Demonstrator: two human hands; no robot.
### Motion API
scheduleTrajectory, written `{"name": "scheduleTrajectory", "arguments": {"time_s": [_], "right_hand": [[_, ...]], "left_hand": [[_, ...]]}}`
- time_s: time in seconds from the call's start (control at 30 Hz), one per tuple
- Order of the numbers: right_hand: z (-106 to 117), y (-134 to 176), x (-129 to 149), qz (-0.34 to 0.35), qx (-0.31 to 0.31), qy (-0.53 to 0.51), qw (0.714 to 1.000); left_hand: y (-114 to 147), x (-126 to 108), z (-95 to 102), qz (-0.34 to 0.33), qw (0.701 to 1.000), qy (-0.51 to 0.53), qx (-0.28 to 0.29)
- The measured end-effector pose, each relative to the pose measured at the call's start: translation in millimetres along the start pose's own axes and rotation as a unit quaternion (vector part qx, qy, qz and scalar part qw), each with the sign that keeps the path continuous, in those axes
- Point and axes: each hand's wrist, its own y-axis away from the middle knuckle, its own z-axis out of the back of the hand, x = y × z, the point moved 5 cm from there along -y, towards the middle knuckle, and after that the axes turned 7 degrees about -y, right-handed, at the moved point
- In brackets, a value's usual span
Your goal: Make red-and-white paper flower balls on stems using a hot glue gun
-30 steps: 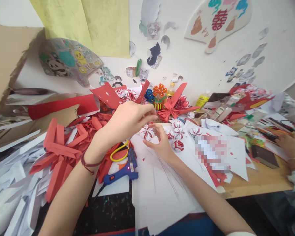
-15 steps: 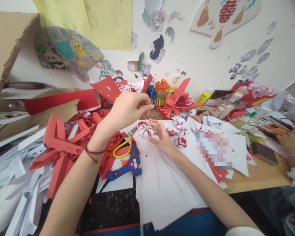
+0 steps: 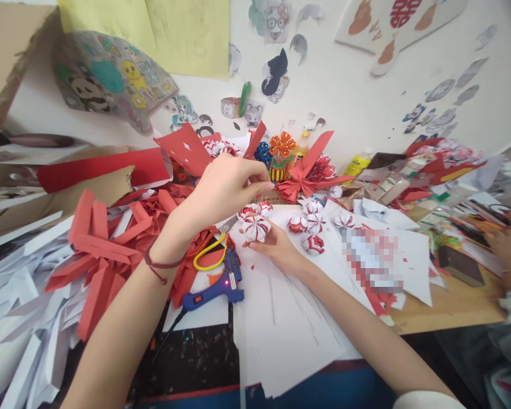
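Observation:
My right hand (image 3: 281,250) is closed round a red-and-white paper flower (image 3: 256,228), its fingers partly hidden behind the petals. Above it, my left hand (image 3: 232,184) pinches thumb and fingertips together; what is in the pinch is too small to make out. More striped paper flowers lie close by, a red one (image 3: 246,213) just behind the held one and a cluster (image 3: 314,222) to the right. Left of the held flower are scissors with yellow handles (image 3: 208,255) and a blue glue gun (image 3: 215,292) with a lit light. White paper sheets (image 3: 289,335) lie beneath my right hand.
Folded red paper strips (image 3: 106,244) and white strips (image 3: 34,318) are heaped at the left. A red paper bouquet (image 3: 300,179), a pot of orange flowers (image 3: 279,165) and a yellow bottle (image 3: 357,163) stand along the wall. Another person's hand (image 3: 509,247) rests at the far right.
My right hand, its fingers spread beside the flower earlier, has closed round it. My left hand stays pinched above and has shifted slightly right; the view has tilted a little.

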Motion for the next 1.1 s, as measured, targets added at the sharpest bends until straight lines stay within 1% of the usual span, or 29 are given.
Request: {"name": "scheduleTrajectory", "arguments": {"time_s": [0.23, 0.43, 0.63, 0.7, 0.8, 0.9, 1.0, 1.1], "right_hand": [[3, 2, 5, -0.004, -0.056, 0.015, 0.998], [2, 2, 8, 0.01, -0.078, 0.02, 0.997], [2, 5, 12, 0.036, -0.101, 0.01, 0.994], [0, 6, 15, 0.045, -0.086, -0.008, 0.995], [-5, 6, 17, 0.037, -0.03, -0.023, 0.999], [-7, 6, 16, 0.028, 0.019, -0.011, 0.999], [-5, 5, 14, 0.022, 0.029, 0.005, 0.999], [-4, 6, 12, 0.016, 0.027, 0.015, 0.999]], "left_hand": [[0, 0, -4.5, 0.006, 0.999, 0.039, -0.01], [-1, 0, -5.6, 0.012, 0.997, 0.076, -0.005], [-2, 3, -1.8, 0.019, 0.989, 0.145, 0.004], [-2, 7, 0.2, 0.026, 0.983, 0.179, 0.013], [-1, 14, 3.0, 0.033, 0.972, 0.23, 0.026], [0, 16, 3.4, 0.021, 0.966, 0.253, 0.041], [0, 16, 0.4, 0.017, 0.966, 0.25, 0.06], [-1, 14, -1.8, 0.015, 0.97, 0.234, 0.064]]}}
